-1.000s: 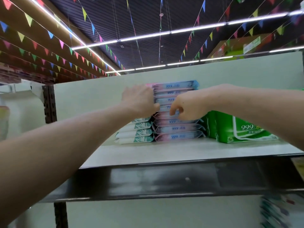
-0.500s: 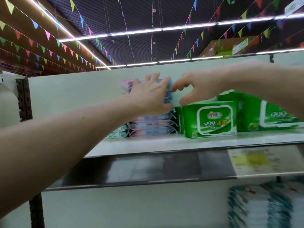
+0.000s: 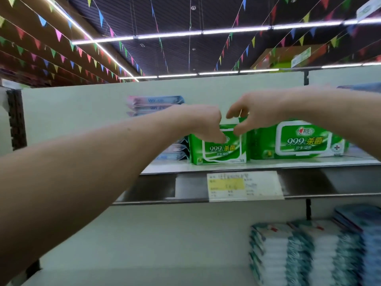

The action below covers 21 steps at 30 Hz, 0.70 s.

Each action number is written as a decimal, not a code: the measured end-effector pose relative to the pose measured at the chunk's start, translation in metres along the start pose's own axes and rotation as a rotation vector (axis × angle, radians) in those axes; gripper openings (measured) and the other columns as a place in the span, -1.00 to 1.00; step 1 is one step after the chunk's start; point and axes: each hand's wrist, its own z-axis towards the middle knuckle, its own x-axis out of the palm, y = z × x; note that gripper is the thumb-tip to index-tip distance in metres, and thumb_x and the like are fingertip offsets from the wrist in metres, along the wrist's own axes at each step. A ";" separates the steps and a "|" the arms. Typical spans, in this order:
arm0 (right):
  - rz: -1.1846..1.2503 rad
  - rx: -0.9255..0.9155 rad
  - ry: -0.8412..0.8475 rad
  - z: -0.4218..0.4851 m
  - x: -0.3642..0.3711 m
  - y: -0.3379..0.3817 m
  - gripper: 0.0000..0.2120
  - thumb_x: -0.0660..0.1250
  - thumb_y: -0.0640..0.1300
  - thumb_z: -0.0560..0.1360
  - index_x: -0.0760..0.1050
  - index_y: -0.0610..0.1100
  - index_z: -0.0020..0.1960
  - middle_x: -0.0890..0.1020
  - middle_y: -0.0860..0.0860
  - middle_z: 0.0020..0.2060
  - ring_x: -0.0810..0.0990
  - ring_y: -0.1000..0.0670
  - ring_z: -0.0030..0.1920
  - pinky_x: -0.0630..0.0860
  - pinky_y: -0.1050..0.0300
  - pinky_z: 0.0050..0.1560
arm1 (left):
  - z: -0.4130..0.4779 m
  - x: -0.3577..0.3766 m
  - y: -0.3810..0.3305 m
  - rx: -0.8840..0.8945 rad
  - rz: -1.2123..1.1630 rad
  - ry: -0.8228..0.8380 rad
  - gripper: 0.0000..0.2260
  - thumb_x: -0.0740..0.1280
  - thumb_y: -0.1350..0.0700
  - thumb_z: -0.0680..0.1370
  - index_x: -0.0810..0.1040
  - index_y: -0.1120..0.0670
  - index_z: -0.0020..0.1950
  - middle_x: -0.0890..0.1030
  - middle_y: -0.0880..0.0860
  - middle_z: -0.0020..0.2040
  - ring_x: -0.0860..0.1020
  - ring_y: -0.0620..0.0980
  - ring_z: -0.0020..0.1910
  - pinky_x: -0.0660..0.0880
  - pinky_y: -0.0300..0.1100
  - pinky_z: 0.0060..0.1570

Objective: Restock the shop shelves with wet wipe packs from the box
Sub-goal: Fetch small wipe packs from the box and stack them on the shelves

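Wet wipe packs sat on two levels of the shelving. The upper shelf ran across the view at hand height. Under it, towards the right, stood blurred stacks of white-and-teal packs, with blue packs beside them at the right edge. On the upper shelf, a wide green pack stood near the front edge towards the right end. A smaller green pack stood just left of it, also at the front edge. Left of that rose a pink-and-blue stack, partly hidden by the left forearm. The left hand hung over the smaller green pack's top with its fingers curled down. Whether it gripped the pack could not be told. The right hand was loosely curled and gripping nothing, forefinger and thumb parted, the thumb tip at the same pack's top edge. A price label was on the shelf's front strip below that pack.
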 end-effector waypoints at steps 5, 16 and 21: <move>0.021 0.100 -0.045 -0.033 -0.030 -0.038 -0.50 0.37 0.04 0.50 0.36 0.08 0.40 0.51 0.00 0.27 0.47 -0.05 0.27 0.35 -0.01 0.31 | 0.009 -0.019 -0.020 0.032 -0.129 -0.081 -0.40 0.30 -0.13 0.56 0.24 0.09 0.52 0.37 0.07 0.45 0.38 0.10 0.38 0.33 -0.03 0.34; -0.098 0.275 0.048 -0.062 0.004 -0.137 -0.25 0.41 0.03 0.47 0.11 0.03 0.54 0.21 -0.07 0.50 0.29 -0.12 0.43 0.20 -0.04 0.43 | 0.051 -0.023 -0.098 0.062 -0.215 -0.071 -0.20 0.39 -0.07 0.52 -0.02 0.05 0.59 0.17 0.06 0.56 0.31 0.10 0.44 0.24 -0.02 0.41; -0.110 0.184 0.086 -0.059 0.012 -0.174 -0.27 0.35 0.17 0.47 0.12 0.04 0.53 0.32 -0.02 0.43 0.37 -0.07 0.37 0.28 -0.02 0.39 | 0.082 -0.020 -0.117 -0.048 -0.170 0.020 -0.16 0.41 -0.21 0.46 0.06 0.01 0.58 0.20 0.03 0.55 0.25 0.10 0.48 0.21 0.07 0.45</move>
